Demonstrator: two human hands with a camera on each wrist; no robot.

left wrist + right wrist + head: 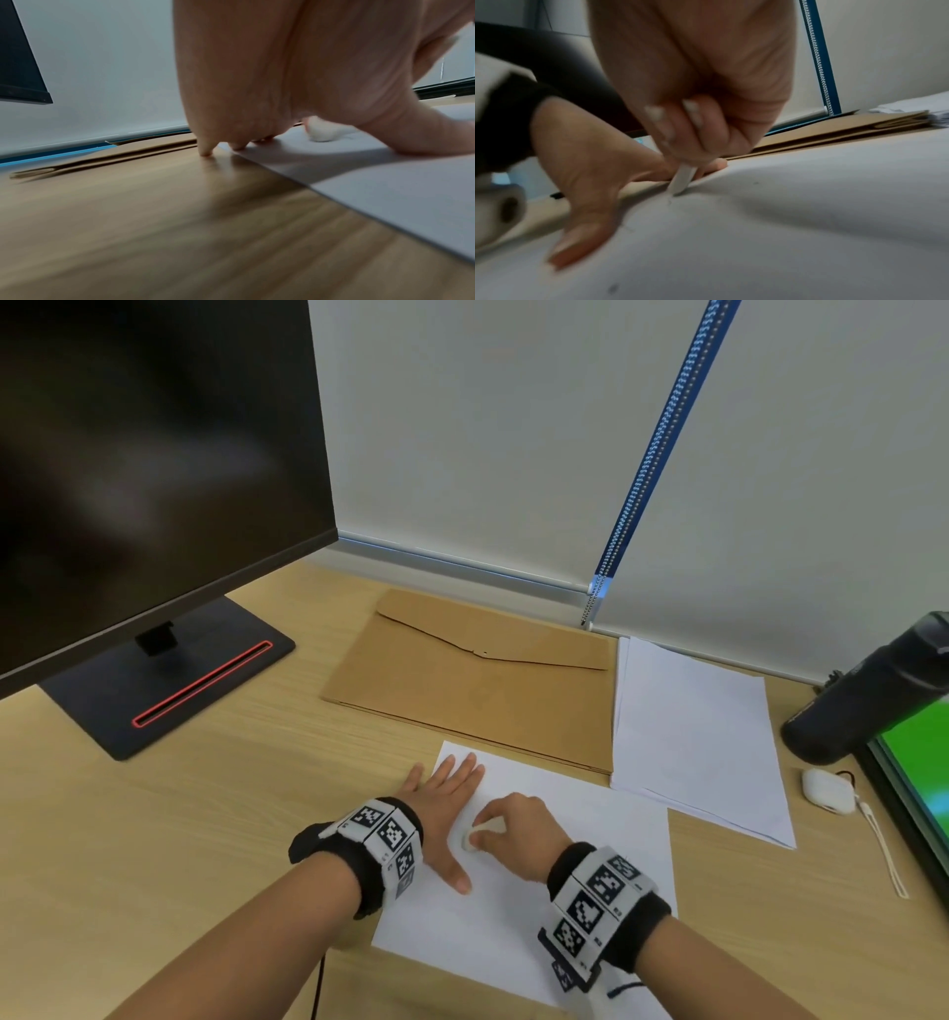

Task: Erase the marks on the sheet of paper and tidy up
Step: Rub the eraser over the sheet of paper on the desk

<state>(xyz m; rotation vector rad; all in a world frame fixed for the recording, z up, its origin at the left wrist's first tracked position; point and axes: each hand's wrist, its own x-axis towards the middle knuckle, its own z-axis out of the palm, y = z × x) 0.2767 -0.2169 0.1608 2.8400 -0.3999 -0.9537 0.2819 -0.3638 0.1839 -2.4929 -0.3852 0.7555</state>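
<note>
A white sheet of paper (580, 855) lies on the wooden desk in front of me. My left hand (449, 806) lies flat with spread fingers on the sheet's left edge, thumb stretched toward me. My right hand (506, 829) pinches a small white eraser (475, 837) and presses its edge onto the paper beside the left hand. In the right wrist view the eraser (681, 179) touches the sheet (782, 233) at faint grey pencil marks (670, 201). The left wrist view shows the left hand's fingertips (205, 151) at the paper's edge (385, 182) and the eraser (321, 132) beyond.
A brown envelope folder (477, 680) lies behind the sheet, a stack of white paper (698, 737) to its right. A monitor on a dark base (169, 675) stands at the left. At the right are a dark bottle (862, 695), a white earbud case (827, 791) and a green-screened device (919, 767).
</note>
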